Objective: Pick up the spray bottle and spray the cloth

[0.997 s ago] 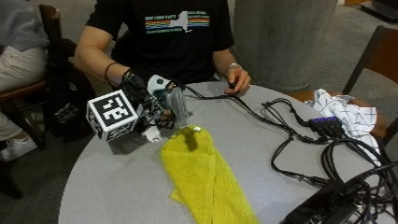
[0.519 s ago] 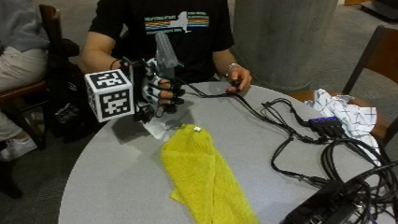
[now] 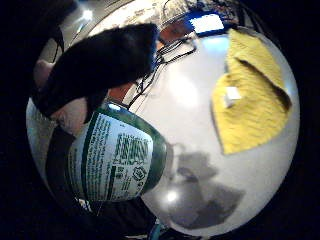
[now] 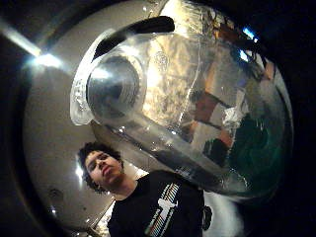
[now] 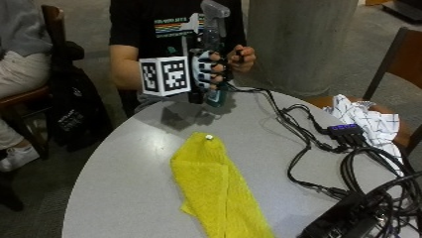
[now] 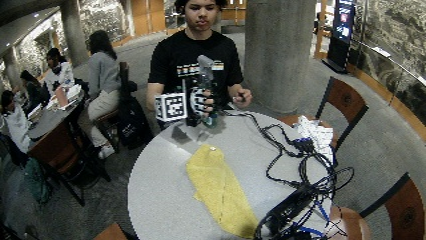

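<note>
We see the hand [image 5: 210,72] curled round the spray bottle [image 5: 212,34], clear-bodied with a green label, upright above the bench [image 5: 125,163]; the yellow cloth [image 5: 217,193] lies flat below.

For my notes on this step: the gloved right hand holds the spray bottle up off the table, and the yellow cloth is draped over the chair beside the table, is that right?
Not quite. The gloved right hand does hold the spray bottle up off the table, but the yellow cloth lies on the table in front of the person, not over a chair. The outside view shows this.
</note>
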